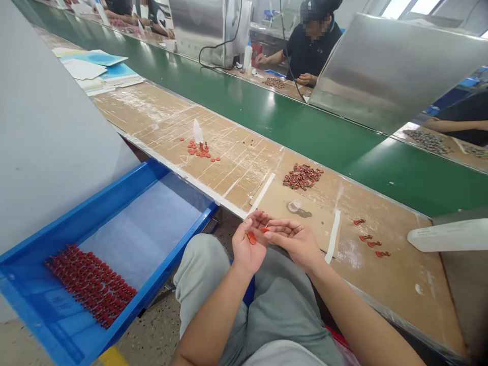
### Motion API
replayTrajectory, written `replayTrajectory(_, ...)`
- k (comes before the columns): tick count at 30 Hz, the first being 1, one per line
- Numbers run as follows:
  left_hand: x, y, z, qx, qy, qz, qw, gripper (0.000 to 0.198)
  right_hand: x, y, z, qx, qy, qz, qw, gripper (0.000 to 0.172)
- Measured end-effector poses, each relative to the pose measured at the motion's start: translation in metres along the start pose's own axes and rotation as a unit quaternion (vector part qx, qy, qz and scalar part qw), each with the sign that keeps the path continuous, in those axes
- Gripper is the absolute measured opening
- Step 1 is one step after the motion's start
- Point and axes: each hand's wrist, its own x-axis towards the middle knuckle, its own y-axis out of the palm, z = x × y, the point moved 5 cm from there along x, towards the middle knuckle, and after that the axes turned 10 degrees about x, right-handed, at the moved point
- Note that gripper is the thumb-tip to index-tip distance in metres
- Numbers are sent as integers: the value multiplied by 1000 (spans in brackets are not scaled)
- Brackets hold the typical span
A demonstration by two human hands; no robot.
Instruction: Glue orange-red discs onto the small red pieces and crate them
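Your grey trousers fill the bottom of the view, and your hands hover above your lap, close to the near edge of the tan workbench. Your left hand lies palm up and loosely cupped, with red discs resting in it. Your right hand reaches across it, its fingers narrowly pinched on a small red piece, too small to make out in detail.

To your left, a blue tray lined with a clear plastic sheet holds tight rows of red pinned parts. On the workbench, a heap of red and dark parts lies beyond your hands, with a small clear cap just nearer you. Four loose red parts sit toward the right end. Left of the heap, more red discs lie scattered beside a white plastic cone, near the far edge. Past that edge runs a green conveyor belt, and across it a co-worker sits with both hands near a pile of small parts.
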Motion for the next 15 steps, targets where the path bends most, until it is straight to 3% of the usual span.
replayTrajectory(3,-3,2,8,47,-22,40,998,23,-13,-6,-8,153,74,-50,984,33)
replayTrajectory(7,-7,1,18,141,-46,76,986,28,-28,2,-14,266,138,-22,954,19)
replayTrajectory(12,-9,-3,24,180,-24,93,979,28,-36,8,-22,335,177,-21,925,14)
replayTrajectory(15,-10,-3,23,176,-16,94,980,27,-39,10,-23,323,178,-20,929,17)
